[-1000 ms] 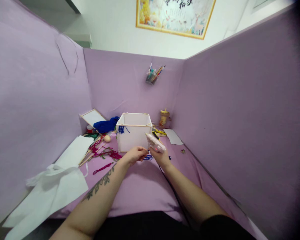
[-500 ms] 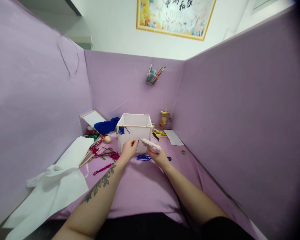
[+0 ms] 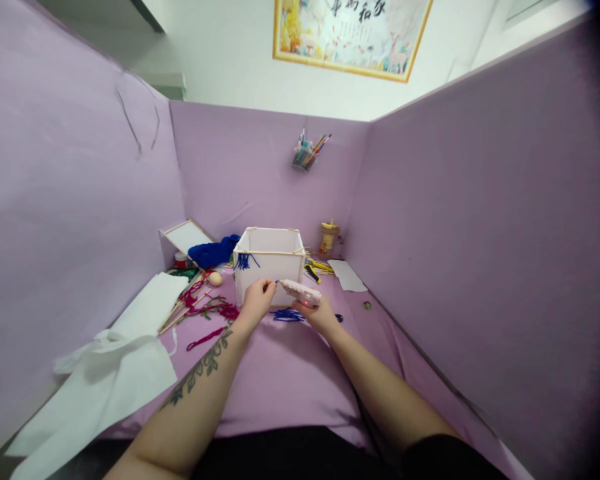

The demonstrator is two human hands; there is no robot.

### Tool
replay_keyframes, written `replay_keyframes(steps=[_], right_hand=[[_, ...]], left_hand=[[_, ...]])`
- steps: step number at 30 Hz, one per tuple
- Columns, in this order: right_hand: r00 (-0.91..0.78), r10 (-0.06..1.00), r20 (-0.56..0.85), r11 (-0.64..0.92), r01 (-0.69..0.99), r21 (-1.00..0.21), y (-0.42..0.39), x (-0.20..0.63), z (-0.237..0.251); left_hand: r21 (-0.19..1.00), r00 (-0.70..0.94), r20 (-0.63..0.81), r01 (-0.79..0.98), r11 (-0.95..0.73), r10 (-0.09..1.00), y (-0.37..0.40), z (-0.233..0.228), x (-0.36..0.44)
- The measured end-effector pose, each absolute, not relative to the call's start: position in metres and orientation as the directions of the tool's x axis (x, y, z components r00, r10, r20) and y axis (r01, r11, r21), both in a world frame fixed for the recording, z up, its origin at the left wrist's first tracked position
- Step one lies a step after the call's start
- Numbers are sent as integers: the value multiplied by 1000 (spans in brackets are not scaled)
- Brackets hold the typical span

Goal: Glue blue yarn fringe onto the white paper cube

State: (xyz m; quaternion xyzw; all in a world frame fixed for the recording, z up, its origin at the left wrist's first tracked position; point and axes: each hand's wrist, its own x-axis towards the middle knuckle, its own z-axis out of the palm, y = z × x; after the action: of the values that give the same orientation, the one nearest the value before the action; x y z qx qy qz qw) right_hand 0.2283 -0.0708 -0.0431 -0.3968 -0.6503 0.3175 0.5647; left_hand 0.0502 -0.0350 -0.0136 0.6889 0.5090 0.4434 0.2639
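Pinching blue yarn [image 3: 277,282], left hand [image 3: 259,297] near tapered glue gun [image 3: 301,292], angular box [image 3: 275,268]

Before me, the box [image 3: 267,268] stands toward the tabletop's [image 3: 285,380] far edge, a skein [image 3: 211,254] left of it, a cup [image 3: 329,239] near the far right corner. Strands [image 3: 286,315] lie before the box, sheets [image 3: 115,373] along the left edge. The glue gun [image 3: 303,292] is in my right hand [image 3: 321,313].
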Motion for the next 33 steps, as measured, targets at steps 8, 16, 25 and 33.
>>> replay_keyframes(steps=[8, 16, 25, 33], right_hand=[[60, 902, 427, 407, 212, -889, -64, 231, -56], [74, 908, 412, 388, 219, -895, -64, 230, -55], [25, 892, 451, 443, 147, -885, -68, 228, -49], [52, 899, 434, 422, 160, -892, -65, 229, -55]], left_hand=[[823, 86, 328, 463, -329, 941, -37, -11, 51], [816, 92, 330, 471, -334, 939, -37, -11, 51], [821, 95, 336, 457, -341, 937, -38, -11, 51], [823, 96, 341, 451, -347, 935, -38, -11, 51]])
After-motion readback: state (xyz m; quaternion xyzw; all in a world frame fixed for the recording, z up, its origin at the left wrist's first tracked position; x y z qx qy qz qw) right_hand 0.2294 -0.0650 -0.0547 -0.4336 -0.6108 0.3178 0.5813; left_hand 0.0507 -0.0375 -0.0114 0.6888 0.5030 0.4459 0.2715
